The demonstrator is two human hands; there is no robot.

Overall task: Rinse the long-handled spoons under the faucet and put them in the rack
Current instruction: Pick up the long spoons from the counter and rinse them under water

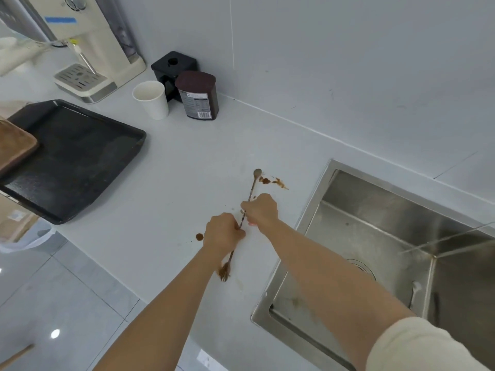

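Left hand: we saw our left hand (223, 232) closed in a fist around the lower part of a long-handled spoon (253, 183), knuckles up, just above the counter (174, 162).
Right hand: our right hand (261, 210) was closed too, gripping the same thin twisted shaft a little farther up, the two fists nearly touching.
Spoon: its small bowl pointed away from us, lying at or just over the counter left of the sink (375, 236); whether it touched the surface, we could not tell.
Near end: a forked, brown-stained tip (224, 273) stuck out below our left fist; we could not tell whether it belonged to the same utensil or a second one.
Mess: brown spill marks (273, 181) lay beside the spoon bowl, and a round brown drop (199, 236) sat just left of our left hand.
Background: a black tray (80, 156), a paper cup (151, 100) and a dark jar (198, 96) stood well apart, toward the wall.
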